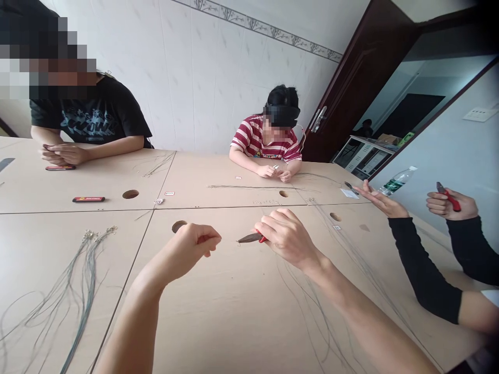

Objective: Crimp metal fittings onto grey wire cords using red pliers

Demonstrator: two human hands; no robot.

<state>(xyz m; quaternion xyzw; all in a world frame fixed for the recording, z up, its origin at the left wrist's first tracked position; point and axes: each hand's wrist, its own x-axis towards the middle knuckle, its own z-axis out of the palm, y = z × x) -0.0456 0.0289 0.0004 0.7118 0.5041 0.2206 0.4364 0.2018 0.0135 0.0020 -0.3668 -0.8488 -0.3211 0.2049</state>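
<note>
Though pliers (250, 238) distinct, bottle (396, 182) contents unclear.

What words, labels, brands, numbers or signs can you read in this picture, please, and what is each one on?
"WOW", as best the stylised lettering reads: black T-shirt, chest print; its smaller marks are unreadable.
Too small or blurred: the lettering on the nearer red-and-black case.
Too small or blurred: the green label on the bottle.
Too small to read: the small red-edged tags on the table.
</note>
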